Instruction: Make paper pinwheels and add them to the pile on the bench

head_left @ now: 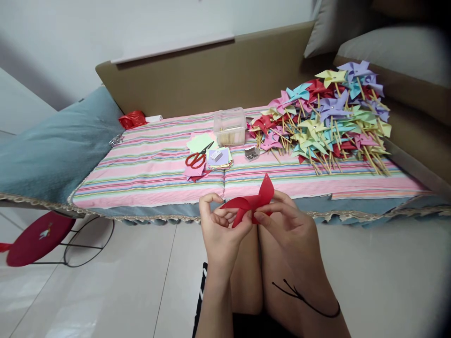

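Observation:
Above my lap I hold a red paper pinwheel (pixel 252 203), with one pointed blade standing up and others curled toward its middle. My left hand (pixel 227 223) pinches it from the left, thumb near the centre. From the right, my right hand (pixel 287 220) grips it with thumb and fingers, close to the left thumb. No stick shows on this pinwheel; its underside is hidden by my fingers. On the striped cloth beyond lie scissors (pixel 197 159) with red handles, paper squares (pixel 221 159) with a small box on them, and an opened small box of pins (pixel 251 153).
A clear plastic box (pixel 229 126) holds thin wooden sticks. Many finished pinwheels (pixel 331 117) on sticks are heaped at the right. A red plastic bag (pixel 133 120) lies at the back left. A dark red stool (pixel 42 237) stands on the floor at left.

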Tool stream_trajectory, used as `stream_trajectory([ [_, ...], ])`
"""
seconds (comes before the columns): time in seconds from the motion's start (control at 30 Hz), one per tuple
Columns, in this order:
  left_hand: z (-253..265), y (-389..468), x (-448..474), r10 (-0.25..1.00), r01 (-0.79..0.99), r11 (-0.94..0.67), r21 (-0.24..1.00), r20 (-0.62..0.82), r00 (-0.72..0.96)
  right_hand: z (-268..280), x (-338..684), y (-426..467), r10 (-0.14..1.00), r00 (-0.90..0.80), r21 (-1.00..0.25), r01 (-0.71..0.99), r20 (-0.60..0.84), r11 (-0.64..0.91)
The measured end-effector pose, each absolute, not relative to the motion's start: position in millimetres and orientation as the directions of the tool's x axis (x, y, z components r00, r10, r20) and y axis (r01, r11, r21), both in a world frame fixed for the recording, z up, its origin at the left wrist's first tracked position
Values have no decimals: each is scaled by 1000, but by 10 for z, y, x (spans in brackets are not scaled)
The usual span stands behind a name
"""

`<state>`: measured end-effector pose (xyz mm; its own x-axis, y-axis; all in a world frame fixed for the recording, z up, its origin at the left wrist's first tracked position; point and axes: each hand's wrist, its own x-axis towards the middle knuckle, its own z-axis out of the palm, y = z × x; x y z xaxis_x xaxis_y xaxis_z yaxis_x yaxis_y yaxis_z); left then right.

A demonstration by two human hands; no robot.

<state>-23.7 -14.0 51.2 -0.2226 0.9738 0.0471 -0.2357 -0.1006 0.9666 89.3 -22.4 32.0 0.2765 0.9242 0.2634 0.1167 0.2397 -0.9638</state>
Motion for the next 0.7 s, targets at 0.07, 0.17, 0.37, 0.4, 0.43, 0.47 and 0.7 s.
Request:
stream_trajectory([
  [0.07, 510, -136, -247, 977, -236, -96, 967, 46, -210, 323, 892, -225, 927, 266, -964, 111, 264, 242],
  [0.17, 522, -138, -244, 973, -243, -99, 965, 43, -227, 324, 881, -224, 923, 277, -963, 101, 267, 248],
  [0.37, 541, -154, -236, 972, -243, -105, 964, 48, -231, 362, 821, -227, 935, 325, -959, -188, 144, 213],
  [0.4, 541, -155, -241, 973, -242, -106, 964, 50, -226, 370, 815, -229, 942, 317, -945, -258, 113, 201],
  [0.43, 539, -155, -247, 974, -240, -106, 965, 52, -220, 375, 813, -231, 949, 302, -933, -309, 87, 184],
  [0.47, 537, -155, -256, 975, -236, -106, 966, 55, -213, 378, 814, -234, 957, 281, -927, -337, 64, 161],
  [0.7, 529, -136, -345, 992, -160, -94, 983, 80, -96, 352, 878, -257, 973, 223, -950, -286, 63, 128],
])
